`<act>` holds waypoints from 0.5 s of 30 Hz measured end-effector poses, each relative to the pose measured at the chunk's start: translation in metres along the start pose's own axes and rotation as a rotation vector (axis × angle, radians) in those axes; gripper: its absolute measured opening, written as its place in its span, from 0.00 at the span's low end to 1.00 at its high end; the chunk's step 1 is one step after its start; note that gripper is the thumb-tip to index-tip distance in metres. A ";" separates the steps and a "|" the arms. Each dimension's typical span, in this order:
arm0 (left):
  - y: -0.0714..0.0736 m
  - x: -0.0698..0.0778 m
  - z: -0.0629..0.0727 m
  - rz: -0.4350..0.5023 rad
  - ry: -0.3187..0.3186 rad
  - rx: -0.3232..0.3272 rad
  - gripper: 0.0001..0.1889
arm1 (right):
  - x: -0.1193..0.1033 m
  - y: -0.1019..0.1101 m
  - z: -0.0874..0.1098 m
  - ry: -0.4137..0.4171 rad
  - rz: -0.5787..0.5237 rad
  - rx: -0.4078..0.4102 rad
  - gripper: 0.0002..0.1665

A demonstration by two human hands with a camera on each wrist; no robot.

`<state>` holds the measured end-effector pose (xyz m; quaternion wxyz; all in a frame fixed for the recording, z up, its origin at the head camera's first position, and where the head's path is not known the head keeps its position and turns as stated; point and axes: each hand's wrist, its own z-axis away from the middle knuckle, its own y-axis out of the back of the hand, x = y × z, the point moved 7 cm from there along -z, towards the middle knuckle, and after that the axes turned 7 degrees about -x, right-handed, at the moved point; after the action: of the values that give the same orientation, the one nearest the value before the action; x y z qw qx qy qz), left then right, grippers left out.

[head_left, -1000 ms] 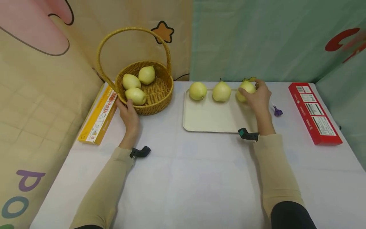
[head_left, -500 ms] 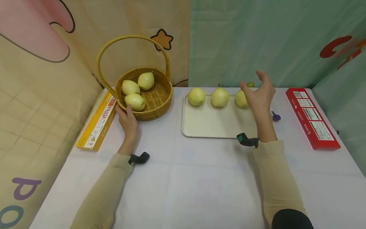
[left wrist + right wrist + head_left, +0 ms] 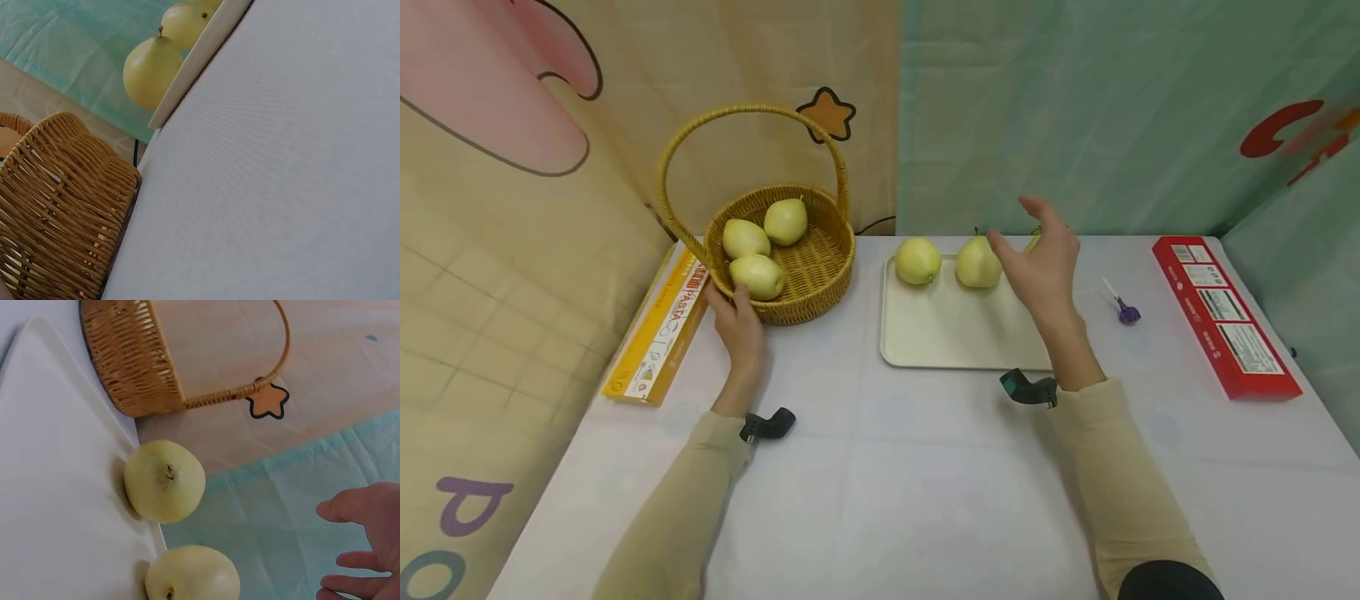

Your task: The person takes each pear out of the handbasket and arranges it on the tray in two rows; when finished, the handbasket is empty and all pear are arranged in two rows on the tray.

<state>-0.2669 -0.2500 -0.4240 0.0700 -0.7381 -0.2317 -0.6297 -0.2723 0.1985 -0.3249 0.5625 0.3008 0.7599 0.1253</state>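
Note:
My left hand [image 3: 739, 333] holds the near left side of a yellow wicker basket [image 3: 820, 283], its thumb at the basket wall. Inside the basket lie three pale yellow-green pears, one of them a pear [image 3: 756, 277] close to that hand. My right hand [image 3: 1043, 267] is raised over the right part of a cream tray [image 3: 955, 342], thumb and fingers spread, nothing between them. Along the tray's back edge stand a left pear [image 3: 917, 260] and a middle pear [image 3: 977, 262]; a third pear is mostly hidden behind the right hand. The right wrist view shows the spread fingers [image 3: 356, 559] apart from two pears.
A yellow pasta box [image 3: 658, 333] lies left of the basket on the white-covered table [image 3: 880, 483]. To the right are a purple-wrapped lollipop [image 3: 1126, 311] and a red box [image 3: 1225, 321]. Printed curtains [image 3: 1075, 108] hang behind the table.
My right hand has let go of the right pear, lifted off it, then moved left toward the middle pear. The left hand stays at the basket.

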 end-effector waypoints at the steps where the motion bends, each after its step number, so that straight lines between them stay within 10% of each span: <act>1: 0.000 0.000 -0.001 -0.003 -0.004 0.001 0.30 | -0.003 -0.005 0.001 0.013 -0.002 -0.010 0.36; 15: 0.000 -0.001 -0.001 -0.006 0.019 0.018 0.30 | -0.051 -0.089 0.015 0.164 -0.048 -0.198 0.35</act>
<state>-0.2678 -0.2504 -0.4253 0.0769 -0.7309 -0.2389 -0.6347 -0.2771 0.0954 -0.3372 0.5283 0.2143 0.7942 0.2103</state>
